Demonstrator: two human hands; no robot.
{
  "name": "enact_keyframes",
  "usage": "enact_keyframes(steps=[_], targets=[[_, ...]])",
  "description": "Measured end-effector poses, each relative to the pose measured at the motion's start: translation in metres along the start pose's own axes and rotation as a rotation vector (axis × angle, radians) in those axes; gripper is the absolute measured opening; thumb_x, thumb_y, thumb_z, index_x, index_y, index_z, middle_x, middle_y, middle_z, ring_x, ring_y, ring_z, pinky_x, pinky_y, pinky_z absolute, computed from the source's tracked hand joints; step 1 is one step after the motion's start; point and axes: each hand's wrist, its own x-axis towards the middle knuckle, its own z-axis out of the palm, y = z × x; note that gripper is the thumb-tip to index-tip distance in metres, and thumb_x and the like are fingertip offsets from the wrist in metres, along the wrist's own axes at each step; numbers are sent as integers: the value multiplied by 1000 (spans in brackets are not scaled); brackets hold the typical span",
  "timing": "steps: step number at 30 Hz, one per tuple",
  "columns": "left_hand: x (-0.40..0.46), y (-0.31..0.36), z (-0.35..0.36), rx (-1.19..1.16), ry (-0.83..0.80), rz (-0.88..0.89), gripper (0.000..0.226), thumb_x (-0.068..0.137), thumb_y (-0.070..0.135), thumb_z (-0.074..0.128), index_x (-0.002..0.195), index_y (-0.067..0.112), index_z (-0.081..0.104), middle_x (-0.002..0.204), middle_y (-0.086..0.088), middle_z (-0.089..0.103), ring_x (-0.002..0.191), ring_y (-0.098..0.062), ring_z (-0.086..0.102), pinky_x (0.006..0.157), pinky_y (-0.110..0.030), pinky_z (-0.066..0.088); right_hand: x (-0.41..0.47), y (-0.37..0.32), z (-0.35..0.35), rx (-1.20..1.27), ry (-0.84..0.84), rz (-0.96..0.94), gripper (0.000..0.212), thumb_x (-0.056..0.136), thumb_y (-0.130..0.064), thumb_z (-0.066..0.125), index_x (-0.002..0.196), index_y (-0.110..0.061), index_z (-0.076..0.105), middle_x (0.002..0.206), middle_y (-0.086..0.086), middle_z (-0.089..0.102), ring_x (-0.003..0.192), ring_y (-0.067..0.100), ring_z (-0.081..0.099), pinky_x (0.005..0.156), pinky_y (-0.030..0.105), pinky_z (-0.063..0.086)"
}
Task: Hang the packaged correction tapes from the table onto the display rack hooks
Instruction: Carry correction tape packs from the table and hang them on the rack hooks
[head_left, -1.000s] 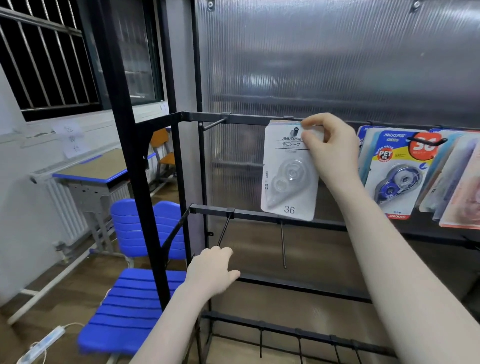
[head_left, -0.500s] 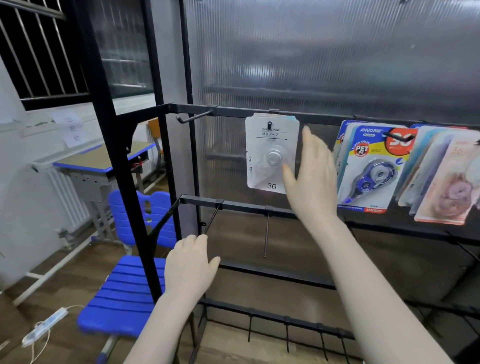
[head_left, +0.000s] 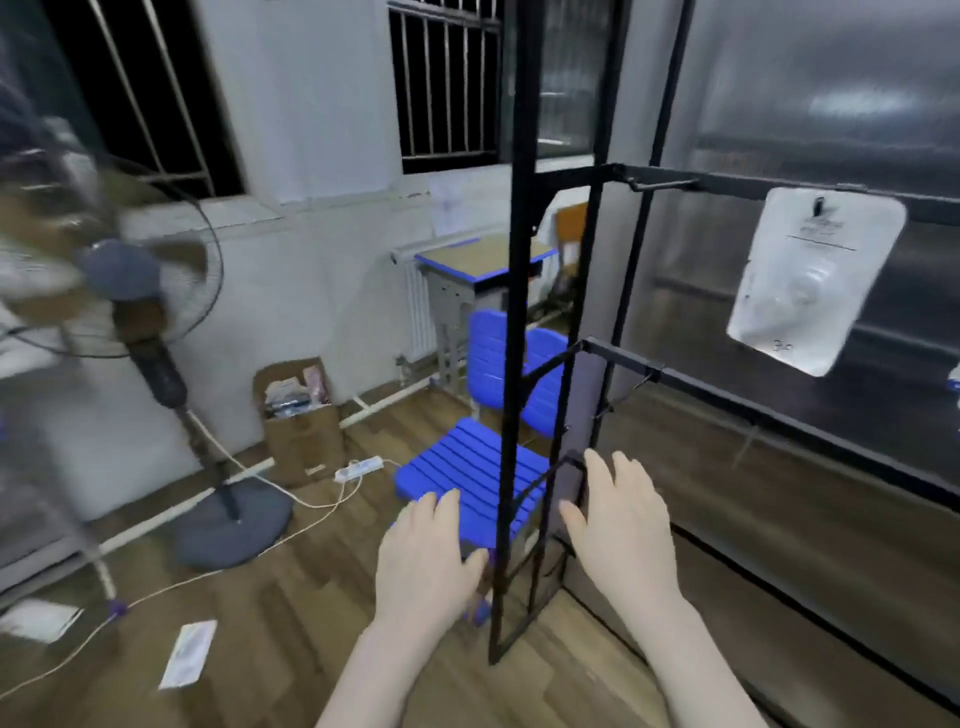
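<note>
A white packaged correction tape hangs from a hook on the top bar of the black display rack, at the right of the head view. Both my hands are low and hold nothing. My left hand hovers with relaxed fingers over the floor, left of the rack's front post. To the right of that post my right hand is also open, fingers pointing up, well below and left of the hung package. An empty hook sticks out at the top bar's left end.
A blue chair stands behind the rack post, with a desk beyond it. A standing fan is at the left, its base and cables on the wooden floor. A cardboard box sits by the wall. Flat packets lie on the floor.
My right hand let go of the white package, which now hangs on the hook, and dropped down beside my left hand. The view swung left, away from the rack.
</note>
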Motion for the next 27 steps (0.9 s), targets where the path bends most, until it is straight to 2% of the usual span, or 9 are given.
enact_keyframes(steps=[2, 4, 5, 8, 11, 14, 16, 21, 27], targets=[[-12, -48, -13, 9, 33, -111, 67, 93, 51, 48, 149, 24, 22, 150, 6, 30, 139, -15, 28, 108, -25, 26, 2, -46, 28, -16, -67, -105, 65, 62, -29, 86, 116, -1, 62, 109, 23, 63, 103, 40, 60, 79, 44, 52], [-26, -101, -29, 24, 78, -231, 69, 94, 52, 47, 150, 24, 19, 153, 5, 27, 141, -15, 25, 110, -26, 24, 0, -103, 52, 14, -126, -192, 64, 44, -27, 93, 98, -2, 69, 87, 18, 65, 82, 38, 65, 62, 41, 54], [-34, -130, -37, 30, 98, -291, 69, 94, 52, 46, 151, 23, 18, 154, 4, 26, 142, -16, 24, 111, -26, 23, -2, -134, 59, 22, -182, -251, 62, 47, -29, 92, 98, -3, 68, 87, 16, 65, 84, 37, 65, 63, 41, 54], [-62, -222, -63, 43, 168, -474, 70, 95, 52, 46, 151, 22, 17, 154, 3, 27, 143, -17, 24, 113, -27, 22, -9, -232, 85, 54, -229, -421, 58, 70, -34, 80, 118, -8, 61, 111, 16, 63, 108, 36, 58, 82, 43, 50], [-94, -317, -92, 59, 228, -647, 68, 94, 51, 47, 150, 22, 20, 152, 2, 30, 140, -18, 28, 111, -29, 27, -17, -334, 117, 97, -214, -583, 58, 56, -29, 88, 106, -7, 67, 96, 17, 66, 90, 38, 64, 69, 42, 54], [-120, -407, -123, 87, 265, -780, 65, 94, 51, 47, 147, 21, 24, 151, 0, 32, 139, -18, 29, 111, -29, 27, -31, -439, 135, 176, -275, -676, 56, 86, -37, 63, 134, -12, 47, 132, 13, 52, 123, 30, 48, 96, 38, 42], [-132, -459, -144, 96, 283, -840, 66, 94, 51, 47, 149, 20, 23, 150, 0, 32, 140, -19, 29, 112, -29, 26, -37, -499, 149, 247, -296, -715, 57, 95, -42, 47, 144, -17, 31, 146, 6, 37, 134, 22, 34, 106, 30, 33], [-141, -562, -185, 68, 321, -934, 68, 95, 49, 47, 151, 21, 20, 154, 2, 28, 142, -19, 24, 112, -32, 25, -38, -615, 176, 320, -327, -747, 56, 95, -42, 45, 144, -20, 30, 148, 4, 35, 135, 21, 32, 105, 29, 30], [-110, -668, -198, 18, 336, -971, 70, 94, 51, 48, 151, 19, 20, 155, -2, 27, 144, -21, 21, 115, -35, 24, -11, -711, 227, 390, -329, -725, 50, 91, -32, 57, 135, -10, 47, 135, 12, 49, 126, 29, 44, 100, 35, 35]])
